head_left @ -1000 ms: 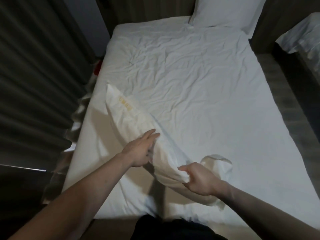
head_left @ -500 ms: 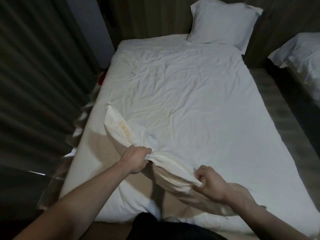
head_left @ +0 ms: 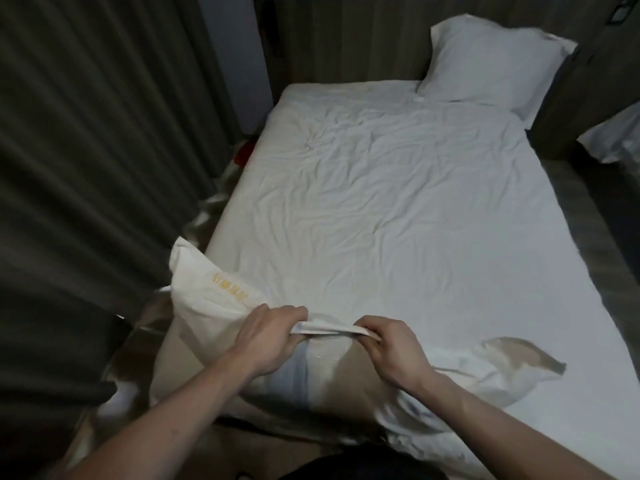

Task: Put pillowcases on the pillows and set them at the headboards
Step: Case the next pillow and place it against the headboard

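Both bare forearms reach up from the lower frame; the left hand [head_left: 268, 332] and right hand [head_left: 388, 344] curl closed, knuckles up, near the lower centre.

A cream pillow [head_left: 211, 299] marked with yellow lettering is seen on a white sheet [head_left: 398, 209]; grey striped curtains [head_left: 86, 150] are seen alongside.

A short line of yellow embroidered characters runs along the pillow [head_left: 221, 299] at the bed's near left corner, just above the left hand [head_left: 266, 336]. The characters are too small and blurred to read. No other text, label or number can be made out anywhere.
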